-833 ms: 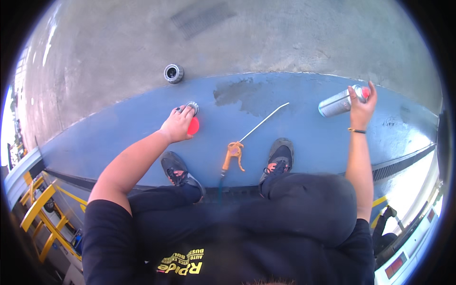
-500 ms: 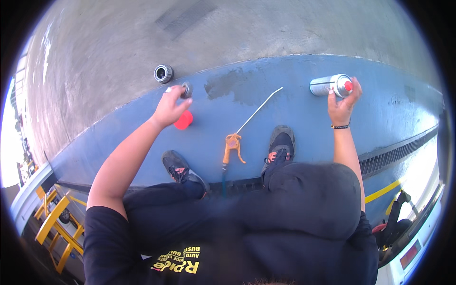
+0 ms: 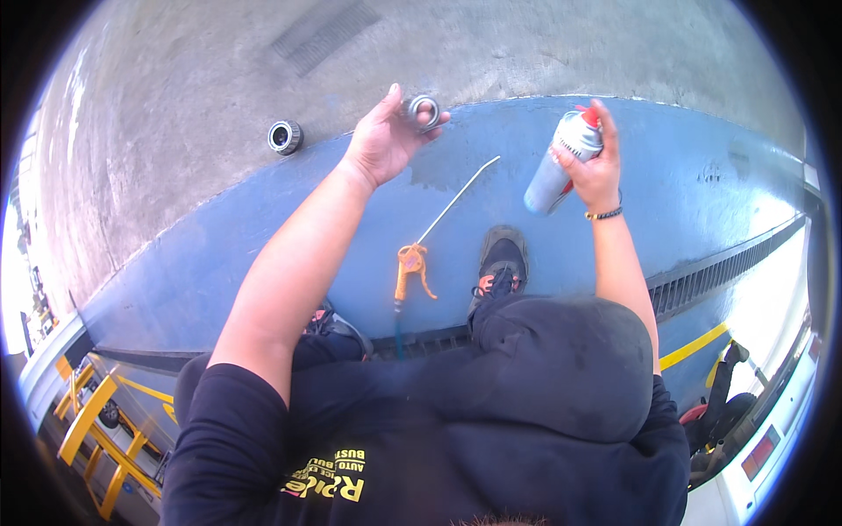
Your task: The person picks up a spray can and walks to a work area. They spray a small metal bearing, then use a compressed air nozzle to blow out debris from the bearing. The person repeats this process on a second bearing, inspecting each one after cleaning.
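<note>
My left hand [image 3: 377,147] is raised with a ring-shaped metal bearing [image 3: 413,109] held at its fingertips, the hole showing through. In my right hand [image 3: 598,171] is a silver spray can [image 3: 550,178], tilted with its top up and away from me. The index finger rests at the can's red nozzle [image 3: 589,115]. A second dark, ridged round part [image 3: 285,138] lies on the grey floor left of my left hand. Between my arms an orange air blow gun [image 3: 410,259] with a long thin metal tube lies on the blue floor.
A dark wet patch [image 3: 438,171] marks the blue floor [image 3: 351,237] beyond the blow gun. A slotted drain grate [image 3: 732,266] runs across near my feet. At lower left stands a yellow metal frame [image 3: 92,412]; part of a white vehicle [image 3: 759,460] is at lower right.
My left hand has lifted the bearing and moved right. My right hand has tilted the spray can up and brought it left. The red cap on the floor is now out of sight behind my left forearm.
</note>
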{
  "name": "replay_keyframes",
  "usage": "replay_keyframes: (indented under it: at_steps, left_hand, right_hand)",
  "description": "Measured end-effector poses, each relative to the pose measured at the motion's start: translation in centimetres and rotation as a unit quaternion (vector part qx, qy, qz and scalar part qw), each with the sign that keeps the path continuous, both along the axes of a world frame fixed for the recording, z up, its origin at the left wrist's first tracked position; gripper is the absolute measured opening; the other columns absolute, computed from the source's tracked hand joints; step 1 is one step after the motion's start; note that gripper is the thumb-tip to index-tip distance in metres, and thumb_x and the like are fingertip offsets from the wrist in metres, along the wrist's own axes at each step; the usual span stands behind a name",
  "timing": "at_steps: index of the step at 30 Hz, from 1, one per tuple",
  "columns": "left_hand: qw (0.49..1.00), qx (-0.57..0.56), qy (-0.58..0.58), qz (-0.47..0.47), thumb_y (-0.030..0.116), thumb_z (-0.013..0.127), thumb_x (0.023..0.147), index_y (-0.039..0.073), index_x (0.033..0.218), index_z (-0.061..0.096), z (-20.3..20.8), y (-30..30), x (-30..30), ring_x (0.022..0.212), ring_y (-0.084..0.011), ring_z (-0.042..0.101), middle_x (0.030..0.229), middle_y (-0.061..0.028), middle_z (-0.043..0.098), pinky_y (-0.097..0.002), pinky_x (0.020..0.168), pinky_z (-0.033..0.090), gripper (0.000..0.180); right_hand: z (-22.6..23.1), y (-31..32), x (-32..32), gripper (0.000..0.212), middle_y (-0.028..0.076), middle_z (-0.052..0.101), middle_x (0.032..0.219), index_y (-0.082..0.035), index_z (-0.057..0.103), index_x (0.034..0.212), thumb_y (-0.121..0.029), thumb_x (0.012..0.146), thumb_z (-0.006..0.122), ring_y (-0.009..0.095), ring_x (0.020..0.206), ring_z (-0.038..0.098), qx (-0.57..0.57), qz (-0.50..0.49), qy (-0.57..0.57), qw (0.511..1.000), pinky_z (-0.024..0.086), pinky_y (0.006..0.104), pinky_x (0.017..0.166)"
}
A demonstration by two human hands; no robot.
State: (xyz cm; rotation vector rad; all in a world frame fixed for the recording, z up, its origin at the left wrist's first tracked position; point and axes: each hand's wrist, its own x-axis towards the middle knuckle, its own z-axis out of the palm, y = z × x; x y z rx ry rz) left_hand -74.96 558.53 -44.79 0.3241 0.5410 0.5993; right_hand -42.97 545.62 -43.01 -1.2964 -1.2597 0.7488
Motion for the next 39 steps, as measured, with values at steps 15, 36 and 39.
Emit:
replay_keyframes:
  at_steps: [15,36,39]
  left_hand:
    - [0.988,0.037,0.095,0.115,0.023,0.047,0.105,0.005,0.131,0.057,0.8,-2.8,4.5,0.117,-0.0248,0.060,0.130,-0.0117,0.063,-0.0390,0.101,0.045,0.033]
    - [0.949,0.179,0.255,0.043,0.030,0.062,0.100,0.000,0.102,0.069,1.3,-0.8,4.3,0.091,-0.0187,0.066,0.102,-0.0098,0.071,-0.0326,0.085,0.048,0.030]
    - [0.991,0.038,0.106,0.072,0.027,0.055,0.103,0.000,0.109,0.066,1.5,-0.2,4.2,0.096,-0.0204,0.064,0.104,-0.0107,0.070,-0.0349,0.088,0.048,0.029]
  right_hand:
    - [4.9,0.6,-10.1,0.067,0.013,0.062,0.114,-0.021,0.056,0.138,-0.019,0.077,0.082,0.031,0.097,0.066,-0.053,0.062,-0.333,0.939,0.056,0.0393,0.081]
    - [6.6,1.0,-10.5,0.063,0.016,0.058,0.111,-0.014,0.053,0.138,-0.019,0.081,0.079,0.034,0.095,0.063,-0.022,0.054,-0.326,0.944,0.056,0.0421,0.077]
    - [6.5,1.0,-10.5,0.063,0.016,0.057,0.109,-0.014,0.052,0.138,-0.017,0.081,0.078,0.033,0.096,0.061,0.007,0.082,-0.300,0.950,0.055,0.0426,0.079]
